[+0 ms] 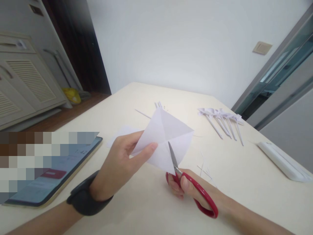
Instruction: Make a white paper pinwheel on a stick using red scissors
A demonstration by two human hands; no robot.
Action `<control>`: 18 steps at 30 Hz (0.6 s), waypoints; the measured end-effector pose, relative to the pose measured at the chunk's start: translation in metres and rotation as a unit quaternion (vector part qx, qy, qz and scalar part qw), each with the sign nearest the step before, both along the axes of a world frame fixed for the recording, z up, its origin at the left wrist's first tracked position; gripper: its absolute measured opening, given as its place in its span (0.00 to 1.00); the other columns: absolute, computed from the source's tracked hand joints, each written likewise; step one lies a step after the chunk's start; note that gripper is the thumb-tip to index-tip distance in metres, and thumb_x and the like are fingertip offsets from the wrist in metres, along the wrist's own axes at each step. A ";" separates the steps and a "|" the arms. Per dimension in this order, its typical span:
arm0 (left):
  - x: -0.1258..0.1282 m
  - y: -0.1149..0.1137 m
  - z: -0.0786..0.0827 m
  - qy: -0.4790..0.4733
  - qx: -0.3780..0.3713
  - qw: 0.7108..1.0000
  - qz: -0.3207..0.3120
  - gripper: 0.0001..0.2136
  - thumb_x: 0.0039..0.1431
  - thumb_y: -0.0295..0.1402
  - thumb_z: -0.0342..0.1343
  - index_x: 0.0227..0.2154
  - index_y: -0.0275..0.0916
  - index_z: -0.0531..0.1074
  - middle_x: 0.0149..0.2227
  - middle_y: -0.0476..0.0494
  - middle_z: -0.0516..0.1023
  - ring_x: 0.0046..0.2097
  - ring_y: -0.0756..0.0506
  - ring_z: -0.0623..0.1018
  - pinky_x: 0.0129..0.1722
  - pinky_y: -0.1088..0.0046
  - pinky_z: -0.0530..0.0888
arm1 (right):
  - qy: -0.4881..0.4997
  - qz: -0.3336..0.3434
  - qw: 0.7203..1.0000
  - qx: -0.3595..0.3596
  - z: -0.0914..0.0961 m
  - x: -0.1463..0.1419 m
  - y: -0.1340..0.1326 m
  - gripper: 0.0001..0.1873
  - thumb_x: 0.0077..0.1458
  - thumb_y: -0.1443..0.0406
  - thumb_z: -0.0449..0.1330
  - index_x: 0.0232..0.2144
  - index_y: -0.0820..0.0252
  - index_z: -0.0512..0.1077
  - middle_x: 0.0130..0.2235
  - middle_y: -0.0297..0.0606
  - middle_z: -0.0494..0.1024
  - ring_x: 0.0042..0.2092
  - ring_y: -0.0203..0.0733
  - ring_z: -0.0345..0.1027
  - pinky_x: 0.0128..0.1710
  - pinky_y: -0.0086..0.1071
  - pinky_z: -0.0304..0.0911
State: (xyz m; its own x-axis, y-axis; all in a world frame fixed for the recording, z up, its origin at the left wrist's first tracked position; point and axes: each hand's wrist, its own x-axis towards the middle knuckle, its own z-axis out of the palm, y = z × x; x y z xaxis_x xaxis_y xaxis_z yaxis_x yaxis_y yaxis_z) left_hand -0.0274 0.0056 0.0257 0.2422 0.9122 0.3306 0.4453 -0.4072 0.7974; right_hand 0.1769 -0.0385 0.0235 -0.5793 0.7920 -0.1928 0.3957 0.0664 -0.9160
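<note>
one left hand [122,160] pinches creased paper [169,131]; the right hand [187,186] curls round red-handled scissors [201,190] (long axis slanting), blades pointing forward-left.

Left hand [122,160], dark band [89,197] at the wrist, pinched a creased sheet of white paper [162,147] above the desk [181,94], thumb on top. Right hand [188,186] held red-handled scissors [199,187], one blade lying over the paper's upper face. Thin paper strips [204,172] lay near the right hand; farther right, a row of paper stems with folded tops [221,114], then a long white object [281,160], identity unclear. A phone [61,178] lay left of the left wrist. A white wall [166,45] stood beyond.
</note>
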 end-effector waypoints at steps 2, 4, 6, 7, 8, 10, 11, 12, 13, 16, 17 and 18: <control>0.002 -0.001 0.000 0.024 0.003 1.000 -0.016 0.11 0.57 0.38 0.50 0.23 0.39 0.64 0.23 0.53 0.64 0.25 0.51 0.64 0.22 0.78 0.63 | 0.009 0.007 1.000 0.002 -0.003 0.001 0.001 0.36 0.43 0.33 0.32 0.19 0.58 0.54 0.22 0.33 0.57 0.25 0.34 0.52 0.23 0.29 0.51; 0.003 -0.002 0.000 0.042 0.005 0.999 -0.030 0.11 0.57 0.37 0.50 0.22 0.39 0.64 0.22 0.53 0.63 0.24 0.51 0.64 0.22 0.78 0.62 | 0.017 0.012 1.000 0.006 -0.005 0.002 0.001 0.36 0.43 0.33 0.32 0.18 0.58 0.54 0.22 0.33 0.58 0.25 0.34 0.53 0.24 0.29 0.52; 0.004 -0.003 -0.001 0.051 0.004 0.998 -0.037 0.11 0.57 0.37 0.49 0.21 0.39 0.63 0.22 0.53 0.62 0.24 0.51 0.63 0.21 0.78 0.62 | 0.023 0.015 1.000 0.007 -0.006 0.002 0.002 0.36 0.44 0.34 0.32 0.17 0.58 0.54 0.21 0.33 0.58 0.25 0.35 0.54 0.25 0.29 0.53; 0.004 -0.004 -0.001 0.052 0.001 0.998 -0.038 0.11 0.57 0.37 0.49 0.21 0.39 0.63 0.22 0.53 0.62 0.24 0.51 0.63 0.21 0.78 0.62 | 0.026 0.016 0.999 0.007 -0.007 0.002 0.002 0.36 0.45 0.34 0.33 0.17 0.58 0.54 0.21 0.33 0.58 0.25 0.35 0.54 0.25 0.29 0.54; 0.004 -0.004 -0.001 0.051 -0.002 0.998 -0.041 0.11 0.57 0.37 0.49 0.21 0.39 0.63 0.22 0.53 0.63 0.24 0.50 0.63 0.21 0.78 0.62 | 0.029 0.016 0.999 0.007 -0.007 0.002 0.002 0.36 0.46 0.34 0.33 0.17 0.58 0.54 0.21 0.33 0.59 0.25 0.34 0.54 0.25 0.29 0.54; 0.004 -0.004 -0.001 0.050 -0.007 0.998 -0.046 0.11 0.57 0.37 0.49 0.22 0.39 0.64 0.22 0.53 0.63 0.25 0.50 0.64 0.22 0.78 0.63 | 0.035 0.016 0.999 0.007 -0.008 0.001 0.002 0.35 0.47 0.36 0.34 0.17 0.58 0.54 0.21 0.33 0.59 0.25 0.34 0.55 0.26 0.29 0.55; 0.004 -0.004 -0.001 0.050 -0.007 0.998 -0.046 0.11 0.57 0.37 0.49 0.21 0.39 0.63 0.22 0.53 0.63 0.25 0.51 0.63 0.22 0.78 0.62 | 0.038 0.015 0.999 0.007 -0.009 0.001 0.002 0.34 0.48 0.36 0.34 0.17 0.58 0.54 0.21 0.33 0.59 0.25 0.34 0.55 0.26 0.29 0.55; 0.004 -0.004 -0.001 0.049 -0.004 0.998 -0.045 0.12 0.57 0.37 0.49 0.20 0.39 0.63 0.22 0.53 0.62 0.24 0.51 0.63 0.22 0.78 0.62 | 0.040 0.015 0.999 0.006 -0.010 0.001 0.003 0.34 0.49 0.36 0.34 0.16 0.58 0.54 0.20 0.33 0.59 0.25 0.34 0.55 0.26 0.29 0.55; 0.005 -0.003 -0.002 0.048 0.000 0.998 -0.043 0.12 0.56 0.37 0.50 0.20 0.39 0.62 0.21 0.53 0.61 0.24 0.51 0.62 0.21 0.78 0.62 | 0.042 0.013 0.999 0.006 -0.010 0.001 0.003 0.34 0.49 0.37 0.34 0.16 0.58 0.54 0.20 0.33 0.59 0.25 0.34 0.55 0.27 0.29 0.55; 0.006 -0.003 -0.002 0.041 -0.001 0.998 -0.039 0.13 0.56 0.36 0.50 0.19 0.39 0.61 0.21 0.53 0.60 0.23 0.51 0.62 0.20 0.78 0.61 | 0.046 0.011 0.999 0.005 -0.012 0.000 0.003 0.34 0.50 0.37 0.35 0.16 0.58 0.54 0.19 0.32 0.59 0.24 0.34 0.55 0.26 0.29 0.55; 0.006 -0.003 -0.002 0.038 -0.005 0.998 -0.040 0.12 0.56 0.36 0.50 0.19 0.39 0.61 0.21 0.53 0.61 0.24 0.51 0.62 0.20 0.79 0.62 | 0.048 0.011 0.999 0.005 -0.013 0.000 0.004 0.34 0.50 0.37 0.35 0.16 0.58 0.54 0.19 0.32 0.59 0.23 0.34 0.55 0.26 0.29 0.55; 0.006 -0.003 -0.002 0.035 -0.010 0.998 -0.042 0.12 0.56 0.36 0.50 0.19 0.39 0.62 0.21 0.53 0.61 0.24 0.51 0.62 0.20 0.79 0.62 | 0.050 0.012 0.999 0.005 -0.013 0.000 0.004 0.34 0.50 0.37 0.35 0.16 0.58 0.54 0.18 0.32 0.59 0.23 0.34 0.55 0.26 0.28 0.55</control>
